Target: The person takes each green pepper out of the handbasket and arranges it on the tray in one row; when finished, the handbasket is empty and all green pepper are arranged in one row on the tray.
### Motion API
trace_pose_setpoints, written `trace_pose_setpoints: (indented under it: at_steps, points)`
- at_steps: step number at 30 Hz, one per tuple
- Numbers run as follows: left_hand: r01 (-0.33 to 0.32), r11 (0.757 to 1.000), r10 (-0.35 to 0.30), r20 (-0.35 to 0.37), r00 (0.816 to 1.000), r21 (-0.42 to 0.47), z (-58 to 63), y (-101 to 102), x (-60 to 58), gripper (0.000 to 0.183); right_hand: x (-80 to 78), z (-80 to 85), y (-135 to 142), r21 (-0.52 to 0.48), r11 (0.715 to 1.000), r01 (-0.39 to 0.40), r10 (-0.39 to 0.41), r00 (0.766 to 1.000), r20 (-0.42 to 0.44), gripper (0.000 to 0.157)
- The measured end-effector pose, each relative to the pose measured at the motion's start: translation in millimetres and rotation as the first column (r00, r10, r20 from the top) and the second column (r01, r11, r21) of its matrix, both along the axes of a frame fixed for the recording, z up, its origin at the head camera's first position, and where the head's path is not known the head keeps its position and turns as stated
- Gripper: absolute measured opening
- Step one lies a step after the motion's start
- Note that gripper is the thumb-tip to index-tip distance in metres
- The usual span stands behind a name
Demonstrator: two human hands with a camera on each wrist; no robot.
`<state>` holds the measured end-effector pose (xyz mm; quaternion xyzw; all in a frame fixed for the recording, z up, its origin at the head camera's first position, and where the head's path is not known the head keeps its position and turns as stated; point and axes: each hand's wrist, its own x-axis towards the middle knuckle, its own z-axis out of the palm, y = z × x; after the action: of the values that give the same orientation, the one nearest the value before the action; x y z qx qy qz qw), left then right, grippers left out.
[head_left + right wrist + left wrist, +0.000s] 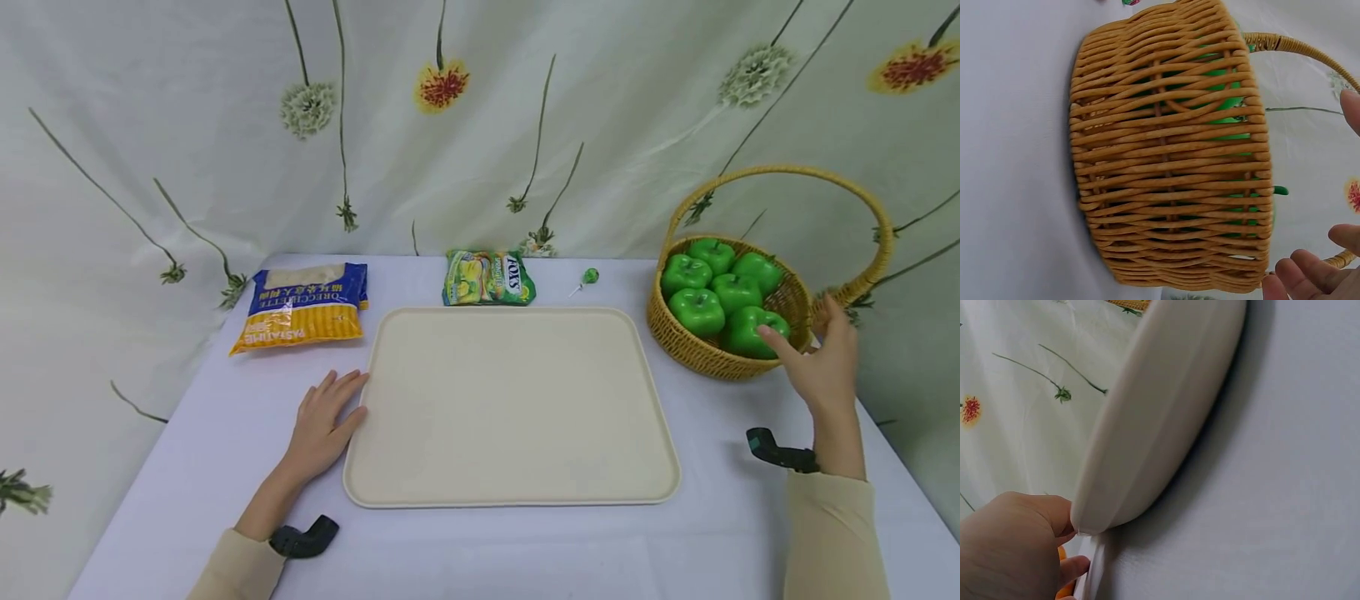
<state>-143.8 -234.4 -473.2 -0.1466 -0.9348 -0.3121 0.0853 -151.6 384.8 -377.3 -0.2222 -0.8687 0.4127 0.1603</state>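
A cream rectangular tray (510,408) lies on the table in the head view. My left hand (322,425) rests at its left edge, fingertips right at the rim; the left wrist view shows the tray's side wall (1160,412) close up. At the right, a woven basket (675,346) with a tall arched handle (787,169) holds several green apples (697,311). My right hand (825,362) is at the basket's right side by the foot of the handle, thumb spread away from the fingers. In the right wrist view, the fingertips (1294,272) are right at the basket's rim.
A blue and yellow pasta bag (303,308) lies at the back left. Behind the tray are a green Fox's candy bag (489,278) and a small green lollipop (591,276). A flowered cloth (630,125) hangs along the table's back edge.
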Motion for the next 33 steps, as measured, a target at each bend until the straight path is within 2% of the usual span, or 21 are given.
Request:
trace_pose_setpoints:
  at_steps: [16,23,33]
  points:
    - [0.002,1.000,-0.002,-0.015,1.000,0.005,1.5,0.0,2.7,0.046,-2.8,-10.0,0.1,-0.019,1.000,-0.004,0.006,0.998,0.070,0.093]
    - [0.004,1.000,-0.003,-0.027,1.000,0.001,0.1,-0.1,3.1,0.046,-3.0,-13.8,0.3,0.033,0.999,-0.022,0.019,0.997,0.078,0.090]
    - [0.003,1.000,-0.003,-0.032,0.999,-0.013,1.0,0.1,1.9,0.046,-5.4,-22.1,1.3,0.121,0.992,-0.047,0.043,0.998,0.041,0.084]
